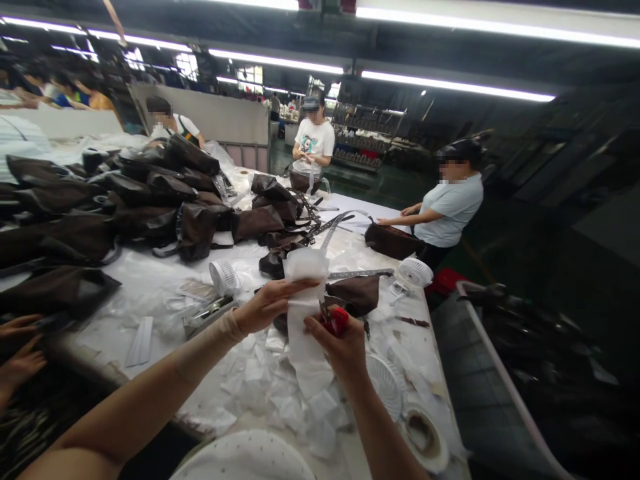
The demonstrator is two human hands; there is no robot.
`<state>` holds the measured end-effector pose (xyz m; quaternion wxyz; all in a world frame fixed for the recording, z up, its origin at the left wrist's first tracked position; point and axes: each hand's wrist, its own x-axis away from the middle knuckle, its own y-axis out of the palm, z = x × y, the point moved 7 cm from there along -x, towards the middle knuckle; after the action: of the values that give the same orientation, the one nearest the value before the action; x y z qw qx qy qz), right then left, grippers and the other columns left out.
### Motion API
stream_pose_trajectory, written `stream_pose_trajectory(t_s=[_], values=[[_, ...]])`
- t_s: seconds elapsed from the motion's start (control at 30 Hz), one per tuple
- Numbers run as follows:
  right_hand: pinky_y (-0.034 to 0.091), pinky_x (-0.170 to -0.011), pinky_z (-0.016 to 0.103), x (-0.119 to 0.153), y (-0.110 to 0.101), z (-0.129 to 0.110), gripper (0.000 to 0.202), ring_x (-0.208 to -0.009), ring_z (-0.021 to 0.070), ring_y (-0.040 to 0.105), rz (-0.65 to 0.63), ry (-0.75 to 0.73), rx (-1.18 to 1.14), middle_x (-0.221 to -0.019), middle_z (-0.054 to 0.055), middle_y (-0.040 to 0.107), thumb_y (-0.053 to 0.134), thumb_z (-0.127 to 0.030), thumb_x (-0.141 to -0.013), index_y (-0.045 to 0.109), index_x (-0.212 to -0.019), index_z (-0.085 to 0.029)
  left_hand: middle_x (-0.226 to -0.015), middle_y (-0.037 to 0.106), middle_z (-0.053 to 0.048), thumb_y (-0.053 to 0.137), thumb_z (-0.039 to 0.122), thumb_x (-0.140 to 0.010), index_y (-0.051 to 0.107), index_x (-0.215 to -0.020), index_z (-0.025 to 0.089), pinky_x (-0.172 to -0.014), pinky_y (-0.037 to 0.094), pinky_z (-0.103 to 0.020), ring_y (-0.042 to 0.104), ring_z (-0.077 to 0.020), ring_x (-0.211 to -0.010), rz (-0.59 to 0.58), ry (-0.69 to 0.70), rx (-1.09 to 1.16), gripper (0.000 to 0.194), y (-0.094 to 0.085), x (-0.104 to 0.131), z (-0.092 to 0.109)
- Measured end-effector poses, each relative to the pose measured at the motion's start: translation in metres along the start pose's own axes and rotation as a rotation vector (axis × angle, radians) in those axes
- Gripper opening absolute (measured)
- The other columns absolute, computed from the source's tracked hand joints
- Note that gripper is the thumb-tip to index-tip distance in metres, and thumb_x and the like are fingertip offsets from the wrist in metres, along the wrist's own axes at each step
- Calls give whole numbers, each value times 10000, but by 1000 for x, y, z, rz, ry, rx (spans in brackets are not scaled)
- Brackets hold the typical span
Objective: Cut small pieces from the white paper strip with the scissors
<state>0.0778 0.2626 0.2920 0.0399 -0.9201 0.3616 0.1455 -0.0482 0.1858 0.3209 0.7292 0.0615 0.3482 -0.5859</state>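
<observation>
A strip of thin white paper (306, 340) hangs upright between my hands over the table. My left hand (270, 303) grips its upper part from the left, fingers stretched across it. Closed round small red-handled scissors (336, 321), my right hand (340, 343) is at the paper's right edge, its thumb against the sheet. Most of the scissor blades are hidden. Behind the paper lie a dark brown bag (355, 295) and a pale strap (357, 273). White paper scraps (245, 380) are scattered below.
Dark bags (145, 193) are heaped at the left. Small white fans (414, 273), a tape roll (425, 437) and a tape dispenser (207, 317) are on the table (440, 373). A large bin (500, 373) is at the right. Another person's hands (23, 360) show at far left; several people work beyond.
</observation>
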Motion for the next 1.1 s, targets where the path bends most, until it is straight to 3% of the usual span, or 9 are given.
stream_pose_trajectory(t_s=[0.1,0.2,0.37,0.53,0.67,0.77,0.83,0.97,1.1], values=[[457,-564,258,2,-1,5,232,-566,130,560,7,14,-15,-609,7,653,769,-348,-717,649,-673,-154,-1337,577,-110,466,279,-879,596,-1287,153,-1086,358,-427,500,-307,-1258,90,-167,301,446,-2,2,-8],[473,-584,264,5,-1,8,242,-578,134,564,-1,19,19,-615,10,651,765,-359,-720,654,-662,-152,-1351,563,-117,523,292,-891,617,-1261,153,-1090,359,-405,456,-303,-1302,133,-252,357,407,2,3,-8],[519,-708,320,9,-2,9,235,-709,189,617,-4,0,77,-652,26,654,736,-377,-749,658,-667,-171,-1349,564,-124,705,256,-791,612,-1260,168,-938,499,-324,576,-281,-1172,183,-217,389,487,11,2,-4],[479,-922,407,10,-6,10,243,-896,248,637,3,-31,124,-675,36,661,718,-391,-762,657,-647,-186,-1334,574,-125,751,217,-752,615,-1256,161,-874,513,-237,588,-242,-1145,195,-158,247,526,10,3,-4],[506,-700,337,14,-6,18,252,-673,186,600,-7,38,134,-637,16,636,724,-391,-754,632,-657,-178,-1322,576,-140,779,237,-720,543,-1328,137,-811,539,-242,648,-222,-1001,184,-185,191,660,12,5,-4],[447,-593,286,18,-4,22,267,-581,143,533,-36,85,136,-625,14,634,731,-389,-746,610,-654,-170,-1136,681,-135,783,262,-715,429,-1410,104,-734,564,-258,683,-193,-808,170,-239,214,795,15,7,-5],[421,-569,268,19,-6,24,291,-564,129,507,-67,106,108,-613,7,618,744,-408,-727,590,-666,-169,-1021,718,-119,771,262,-727,392,-1426,81,-736,571,-266,688,-194,-781,152,-252,220,816,17,7,-4],[316,-470,233,14,-22,24,405,-498,95,399,-140,147,104,-554,-29,484,646,-559,-773,599,-761,-157,-1168,670,-158,767,247,-727,418,-1414,98,-819,569,-278,668,-248,-996,158,-189,113,785,11,4,3],[191,-428,227,3,-40,18,496,-471,78,272,-279,226,218,-524,-59,321,527,-618,-836,623,-768,-136,-1375,533,-151,776,266,-721,497,-1368,173,-947,523,-327,530,-289,-1235,174,-45,-85,711,3,1,15]])
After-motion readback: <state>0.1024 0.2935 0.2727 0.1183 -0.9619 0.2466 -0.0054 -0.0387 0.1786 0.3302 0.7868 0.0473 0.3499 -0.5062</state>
